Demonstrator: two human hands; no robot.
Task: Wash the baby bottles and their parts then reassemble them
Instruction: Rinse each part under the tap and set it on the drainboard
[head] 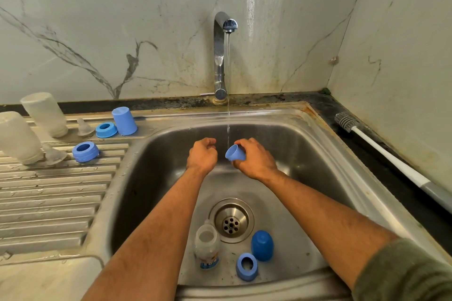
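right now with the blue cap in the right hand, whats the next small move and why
Probably shift the blue cap slightly left so its opening sits squarely under the water stream. The right hand holds it tilted, its rim just meeting the thin stream, while the left hand holds nothing.

You stood in a home kitchen. A steel sink with a ribbed drainboard sat in a dark counter, and a chrome tap ran water into it. Marble-look wall panels met in the corner, stained along the bottom. A bottle brush lay on the counter, and baby bottles drained upside down on the drainboard.
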